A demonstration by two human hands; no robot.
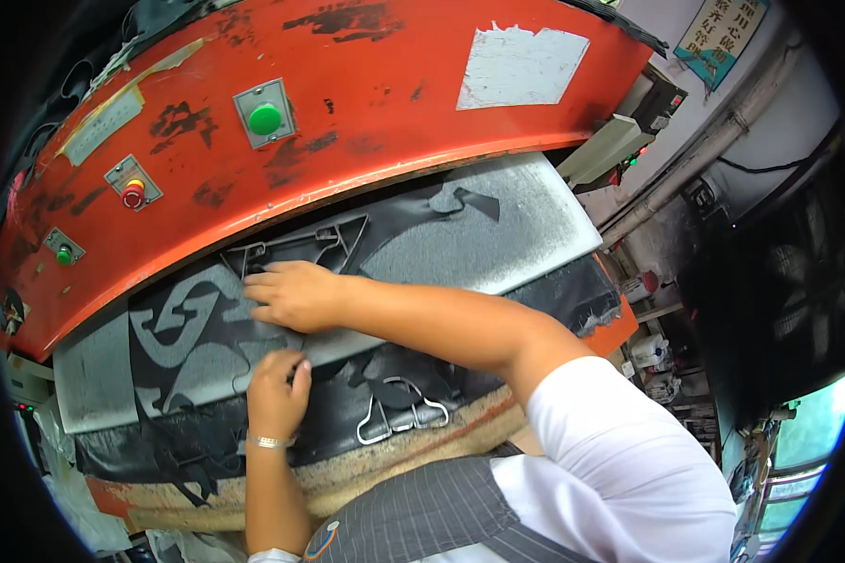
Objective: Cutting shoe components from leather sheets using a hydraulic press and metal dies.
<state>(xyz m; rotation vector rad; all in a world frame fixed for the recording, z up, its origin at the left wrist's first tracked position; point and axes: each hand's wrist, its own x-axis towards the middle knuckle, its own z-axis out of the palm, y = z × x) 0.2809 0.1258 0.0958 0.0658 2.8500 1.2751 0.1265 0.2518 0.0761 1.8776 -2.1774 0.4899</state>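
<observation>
A steel cutting die (pixel 352 246) stands on the grey cutting board, with its thin walls upright. Just in front of its left end is my right hand (pixel 300 296), fingers apart over the black sheet material; its fingertips are close to the die, and I cannot make out whether they touch it. Nearer to me, at the board's front edge, my left hand (pixel 277 394) is closed with its fingers curled in; what it grips, if anything, is hidden. The cut black sheet (pixel 225 336) lies across the board with shaped openings through it.
Beyond the grey board (pixel 526 220) rises a red press (pixel 376 103) with a green button (pixel 264 118) and a red stop button (pixel 133 194). A second steel die (pixel 376 424) lies on the black front ledge beside a dark cut piece. Black scraps (pixel 192 474) hang at the front left.
</observation>
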